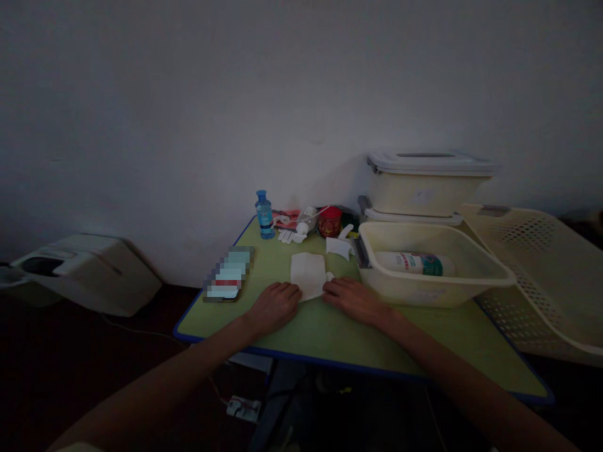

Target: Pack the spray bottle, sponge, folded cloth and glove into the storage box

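Observation:
A flat white sheet (308, 271), paper or cloth, lies on the green table (282, 333) in front of me. My left hand (276, 306) has its fingers curled down on the sheet's near left corner. At the near right side, the bent fingers of my right hand (352, 299) press together on the sheet's edge. Both thumbs are hidden. A small white bit shows just beyond my right fingertips. Behind the sheet, to the right, lies a cut white scrap (338, 247).
Left stands a phone (228, 274), its screen blurred, and a blue bottle (264, 216). White gloves (292, 236) and a red patterned jar (329, 222) sit at the back. An open bin (424, 292) holds a white bottle (414, 263); lidded boxes (426, 191) and a basket (541, 276) are beyond.

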### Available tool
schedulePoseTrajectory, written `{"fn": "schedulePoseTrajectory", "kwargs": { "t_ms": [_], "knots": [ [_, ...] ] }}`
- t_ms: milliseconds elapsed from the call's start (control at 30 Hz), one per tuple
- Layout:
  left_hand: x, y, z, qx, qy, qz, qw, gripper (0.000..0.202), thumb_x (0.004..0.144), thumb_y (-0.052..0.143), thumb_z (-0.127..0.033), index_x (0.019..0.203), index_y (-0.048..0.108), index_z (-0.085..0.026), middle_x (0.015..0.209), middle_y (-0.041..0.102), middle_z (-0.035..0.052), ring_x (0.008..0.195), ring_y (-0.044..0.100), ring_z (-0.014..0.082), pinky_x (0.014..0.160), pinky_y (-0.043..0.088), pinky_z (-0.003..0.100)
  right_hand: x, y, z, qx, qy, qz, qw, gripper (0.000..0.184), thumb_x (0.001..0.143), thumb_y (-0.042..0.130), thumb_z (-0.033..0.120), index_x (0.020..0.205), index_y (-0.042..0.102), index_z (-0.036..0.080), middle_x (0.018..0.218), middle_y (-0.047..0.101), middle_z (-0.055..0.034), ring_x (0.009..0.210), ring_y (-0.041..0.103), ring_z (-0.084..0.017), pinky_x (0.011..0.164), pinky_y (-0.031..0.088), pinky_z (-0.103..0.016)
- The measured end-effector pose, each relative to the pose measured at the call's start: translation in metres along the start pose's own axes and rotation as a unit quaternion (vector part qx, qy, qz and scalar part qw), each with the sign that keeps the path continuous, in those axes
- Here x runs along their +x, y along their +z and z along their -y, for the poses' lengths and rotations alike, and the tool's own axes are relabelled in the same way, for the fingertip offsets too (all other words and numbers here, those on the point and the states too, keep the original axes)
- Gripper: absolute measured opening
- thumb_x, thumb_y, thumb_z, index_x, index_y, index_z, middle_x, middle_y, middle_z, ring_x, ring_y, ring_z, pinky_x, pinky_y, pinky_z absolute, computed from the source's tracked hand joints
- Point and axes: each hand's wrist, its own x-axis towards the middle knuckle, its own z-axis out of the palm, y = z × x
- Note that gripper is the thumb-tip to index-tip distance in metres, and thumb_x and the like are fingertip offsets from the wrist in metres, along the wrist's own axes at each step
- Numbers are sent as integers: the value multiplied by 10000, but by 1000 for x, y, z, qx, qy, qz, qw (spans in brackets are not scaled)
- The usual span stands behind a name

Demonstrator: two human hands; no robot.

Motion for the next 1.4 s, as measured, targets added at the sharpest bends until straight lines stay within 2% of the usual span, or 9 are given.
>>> {"fn": "schedulePoseTrajectory", "kwargs": {
  "t_ms": [200, 367, 500, 733, 933, 1067, 1233, 1333, 1400],
  "knots": [
    [0, -10, 13, -38, -56, -32, 997, 149, 818, 471, -152, 895, 599, -150, 946, 637, 93, 869, 596, 212, 789, 451, 341, 5, -15, -7, 52, 72, -59, 994, 180, 832, 448, 92, 911, 600, 150, 925, 608, -76, 862, 563, -181, 775, 449, -308],
    [14, -38, 33, -154, -106, -105, 977, 185, 814, 449, -149, 861, 627, -146, 886, 653, 63, 827, 601, 176, 757, 453, 284, 16, -30, -9, 142, 125, -137, 972, 165, 799, 450, 102, 888, 587, 128, 890, 589, -84, 812, 560, -176, 726, 463, -298],
    [23, -60, 45, -231, -125, -130, 956, 170, 772, 471, -165, 793, 637, -133, 803, 660, 53, 744, 593, 165, 697, 451, 272, 24, -41, -11, 174, 151, -185, 955, 194, 775, 435, 51, 881, 581, 122, 899, 591, -90, 851, 565, -182, 768, 465, -309],
    [30, -94, 57, -399, -126, -105, 902, 161, 711, 510, -246, 720, 618, -127, 660, 607, 2, 613, 535, 115, 581, 415, 216, 25, -68, -20, 196, 133, -261, 936, 211, 753, 418, 34, 854, 572, 137, 891, 597, -88, 838, 575, -185, 750, 465, -318],
    [24, -114, 46, -496, -96, -68, 860, 180, 698, 534, -315, 679, 550, -137, 599, 515, -34, 537, 464, 74, 492, 358, 176, 12, -93, -10, 226, 116, -297, 921, 192, 746, 426, 45, 829, 561, 153, 845, 593, -65, 794, 572, -167, 713, 455, -297],
    [12, -116, 30, -538, -108, -31, 836, 171, 698, 552, -312, 687, 541, -142, 624, 543, -24, 582, 508, 82, 556, 420, 199, -6, -103, 8, 260, 126, -286, 914, 193, 759, 415, 64, 823, 555, 181, 839, 589, -50, 803, 571, -162, 709, 449, -286],
    [-2, -111, 14, -613, -141, 34, 777, 216, 681, 600, -361, 675, 531, -156, 630, 580, -15, 591, 553, 101, 586, 463, 237, -24, -113, 27, 349, 167, -254, 887, 200, 742, 412, 81, 799, 561, 202, 798, 581, -35, 736, 564, -149, 617, 446, -252],
    [-3, -94, 11, -670, -166, 50, 722, 258, 664, 623, -389, 691, 530, -150, 645, 584, -13, 587, 570, 101, 595, 475, 245, -23, -100, 28, 413, 215, -226, 856, 204, 715, 414, 85, 787, 569, 196, 796, 577, -36, 722, 557, -145, 533, 427, -214],
    [1, -74, 13, -684, -197, 72, 698, 275, 653, 634, -392, 703, 521, -145, 652, 585, -12, 585, 577, 102, 606, 479, 253, -17, -77, 24, 435, 247, -200, 843, 216, 690, 416, 68, 775, 574, 188, 796, 581, -36, 740, 557, -149, 534, 429, -209]
  ]
}}
